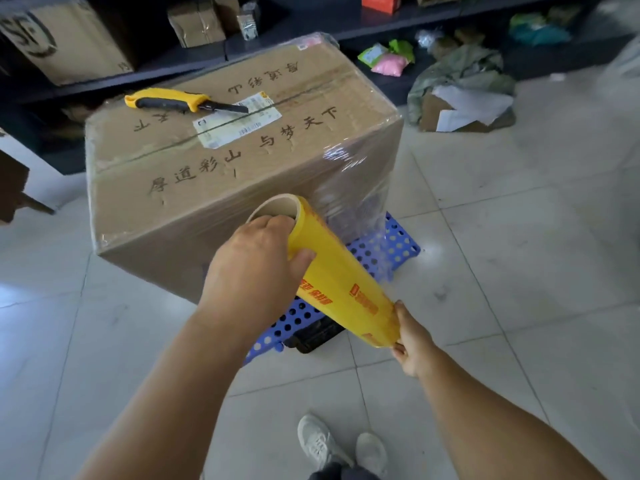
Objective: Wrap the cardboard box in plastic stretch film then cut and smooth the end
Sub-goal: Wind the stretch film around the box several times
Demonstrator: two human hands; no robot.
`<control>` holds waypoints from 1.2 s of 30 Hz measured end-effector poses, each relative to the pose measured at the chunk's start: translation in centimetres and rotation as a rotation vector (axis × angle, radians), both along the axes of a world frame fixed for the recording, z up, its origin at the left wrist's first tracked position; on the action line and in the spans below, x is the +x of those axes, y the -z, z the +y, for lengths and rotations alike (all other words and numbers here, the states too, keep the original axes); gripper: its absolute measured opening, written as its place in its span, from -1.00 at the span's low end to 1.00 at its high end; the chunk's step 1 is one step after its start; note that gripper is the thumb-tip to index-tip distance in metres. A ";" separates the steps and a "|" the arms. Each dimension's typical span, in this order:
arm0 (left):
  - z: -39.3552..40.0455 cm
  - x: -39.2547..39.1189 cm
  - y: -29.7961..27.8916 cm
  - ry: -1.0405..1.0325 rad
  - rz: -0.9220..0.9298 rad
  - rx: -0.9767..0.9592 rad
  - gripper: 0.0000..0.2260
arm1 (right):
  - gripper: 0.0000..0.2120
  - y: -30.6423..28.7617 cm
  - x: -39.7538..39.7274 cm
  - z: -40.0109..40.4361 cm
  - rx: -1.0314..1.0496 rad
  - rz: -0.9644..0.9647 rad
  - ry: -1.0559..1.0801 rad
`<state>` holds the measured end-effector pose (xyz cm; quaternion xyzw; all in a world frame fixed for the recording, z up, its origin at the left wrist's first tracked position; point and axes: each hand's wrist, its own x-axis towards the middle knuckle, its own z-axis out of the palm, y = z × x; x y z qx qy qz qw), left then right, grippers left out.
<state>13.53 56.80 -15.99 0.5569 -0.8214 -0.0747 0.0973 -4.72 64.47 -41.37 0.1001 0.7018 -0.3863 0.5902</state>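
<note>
Your shoes (341, 445) sit at six o'clock. Your left hand (256, 268) grips the yellow film roll (341, 275) at its upper end, your right hand (410, 341) pinches its lower end. The cardboard box (221, 161), film-wrapped, stands at twelve on a blue stool (384, 252), knife (180, 101) on top.

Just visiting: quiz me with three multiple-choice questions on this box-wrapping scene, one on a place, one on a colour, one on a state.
1. Where does the yellow-handled utility knife lie?
A. on the floor
B. on top of the brown cardboard box
C. on the shelf

2. What colour is the perforated plastic stand under the box?
A. blue
B. red
C. green

3. How is the yellow roll of stretch film held?
A. by one hand
B. by nobody
C. by both hands, one at each end

Answers: 1 B, it rests by the label; 2 A, blue with holes; 3 C, left hand grips the upper end, right hand the lower.
</note>
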 end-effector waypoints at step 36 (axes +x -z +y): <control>-0.7 22.7 -0.9 0.338 0.013 -0.028 -0.73 | -0.36 -1.6 27.0 4.7 -0.064 0.018 0.270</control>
